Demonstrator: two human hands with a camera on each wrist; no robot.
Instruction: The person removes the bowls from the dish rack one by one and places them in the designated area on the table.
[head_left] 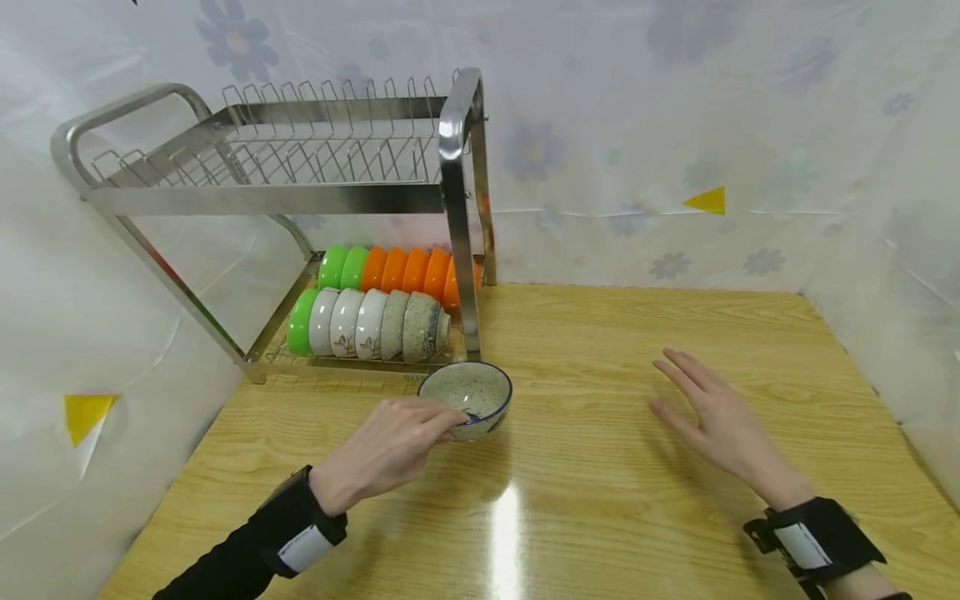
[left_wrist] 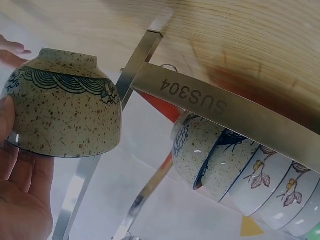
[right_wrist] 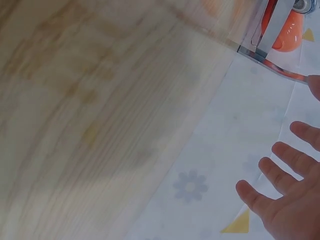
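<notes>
A speckled grey bowl with a blue rim is held by my left hand, thumb and fingers pinching its near left edge. In the left wrist view the bowl shows a blue wave band near its foot, just beside the rack's corner post. My right hand hovers over the right part of the table, fingers spread, holding nothing. On the lower tier of a metal dish rack, bowls stand on edge in two rows: a front row of green, white and speckled bowls, and green and orange bowls behind.
The rack's upper tier of wire slots overhangs the bowls. A wooden table lies beneath, with a flowered sheet hanging behind it. Yellow triangles mark the left sheet and the back sheet.
</notes>
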